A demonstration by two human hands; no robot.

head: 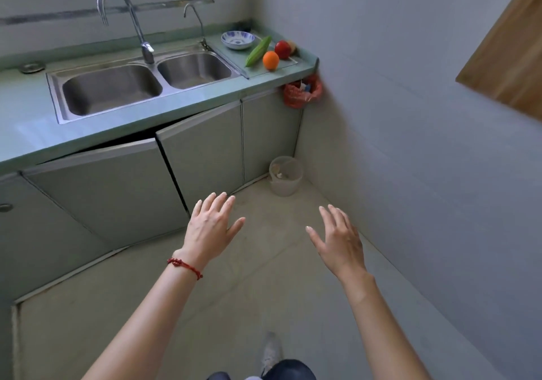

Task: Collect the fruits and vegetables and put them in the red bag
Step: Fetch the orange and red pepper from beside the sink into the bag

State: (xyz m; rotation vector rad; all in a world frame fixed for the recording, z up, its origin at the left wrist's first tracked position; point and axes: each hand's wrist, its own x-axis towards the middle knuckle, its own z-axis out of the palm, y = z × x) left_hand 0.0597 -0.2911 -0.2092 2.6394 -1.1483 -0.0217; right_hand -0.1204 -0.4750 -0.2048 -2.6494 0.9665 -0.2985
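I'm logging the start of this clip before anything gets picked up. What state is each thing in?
left hand: open, empty
right hand: open, empty
red bag: hanging at counter's end, mouth open
orange: on counter
red fruit: on counter
green gourd: lying on counter
bowl: upright
cabinet door: ajar
bin: upright on floor

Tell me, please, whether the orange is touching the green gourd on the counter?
Apart. The head view shows a strip of pale board between the orange and the green gourd.

Soft, even daylight; wide-angle bending at the edges, slight overall blur.
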